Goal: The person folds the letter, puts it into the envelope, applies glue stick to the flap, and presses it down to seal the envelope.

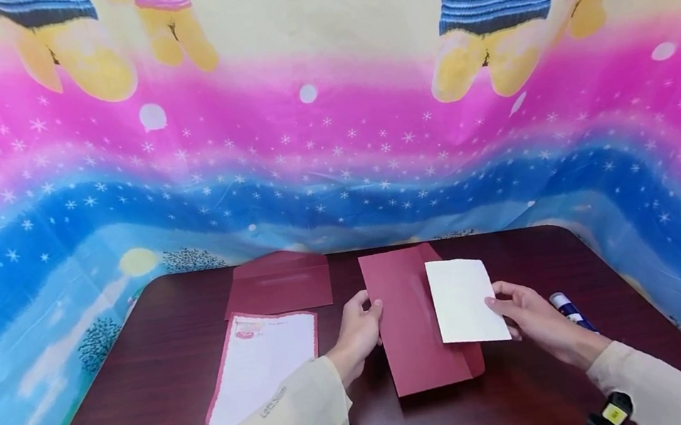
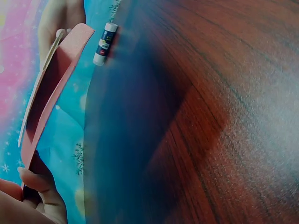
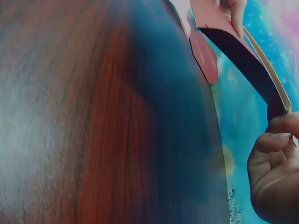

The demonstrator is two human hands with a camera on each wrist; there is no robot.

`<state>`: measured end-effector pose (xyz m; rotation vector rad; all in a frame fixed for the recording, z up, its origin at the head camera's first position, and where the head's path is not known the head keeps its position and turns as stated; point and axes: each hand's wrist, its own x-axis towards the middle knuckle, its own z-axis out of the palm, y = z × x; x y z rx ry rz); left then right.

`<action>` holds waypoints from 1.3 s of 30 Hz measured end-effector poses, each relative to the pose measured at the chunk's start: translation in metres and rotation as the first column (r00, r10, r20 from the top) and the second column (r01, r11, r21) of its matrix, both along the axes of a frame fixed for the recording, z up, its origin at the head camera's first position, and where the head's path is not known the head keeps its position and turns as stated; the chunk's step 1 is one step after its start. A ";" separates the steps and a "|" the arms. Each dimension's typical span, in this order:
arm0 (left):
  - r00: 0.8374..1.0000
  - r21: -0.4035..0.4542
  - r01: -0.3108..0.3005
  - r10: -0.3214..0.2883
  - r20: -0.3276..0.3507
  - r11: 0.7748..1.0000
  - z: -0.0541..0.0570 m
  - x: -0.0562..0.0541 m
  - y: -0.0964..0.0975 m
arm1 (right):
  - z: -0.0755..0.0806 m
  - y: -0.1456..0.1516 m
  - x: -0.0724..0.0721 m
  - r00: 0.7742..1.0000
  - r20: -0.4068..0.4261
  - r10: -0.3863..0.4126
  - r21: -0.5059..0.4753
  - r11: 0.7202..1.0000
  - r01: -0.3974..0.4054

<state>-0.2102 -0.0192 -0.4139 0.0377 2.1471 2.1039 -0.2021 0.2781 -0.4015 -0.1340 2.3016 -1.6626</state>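
Observation:
My left hand (image 1: 356, 334) pinches the left edge of a dark red envelope (image 1: 410, 336), raised over the table and turned on its side with its flap to the right. Between the thumb and fingers of my right hand (image 1: 537, 321) is the right edge of a cream folded paper (image 1: 465, 300). The paper overlaps the envelope's right part in the head view. In the left wrist view, the envelope (image 2: 60, 84) bows a little and the paper (image 2: 32, 100) lies along its outer face. The right wrist view shows both nearly edge-on beside my right hand (image 3: 275, 163).
A glue stick (image 1: 572, 311) lies on the dark wooden table (image 1: 130, 384) by my right wrist. Another red envelope (image 1: 286, 290) lies at the back left. White letter paper (image 1: 269, 358) on a red backing lies under my left forearm. A printed cloth hangs behind.

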 end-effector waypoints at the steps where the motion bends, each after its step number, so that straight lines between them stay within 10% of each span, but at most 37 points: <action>1: 1.000 0.001 0.002 -0.002 -0.001 1.000 0.001 0.001 -0.001 | 0.000 0.001 0.000 1.000 -0.014 0.001 0.019 1.000 -0.001; 16: 1.000 -0.019 0.020 -0.020 0.011 1.000 0.006 0.004 -0.003 | 0.008 -0.004 0.003 0.942 -0.331 0.050 0.225 0.974 0.028; 39: 0.998 0.106 0.057 -0.059 0.018 0.993 -0.006 0.003 -0.003 | 0.012 -0.027 0.009 0.965 -0.261 -0.019 0.245 0.966 0.085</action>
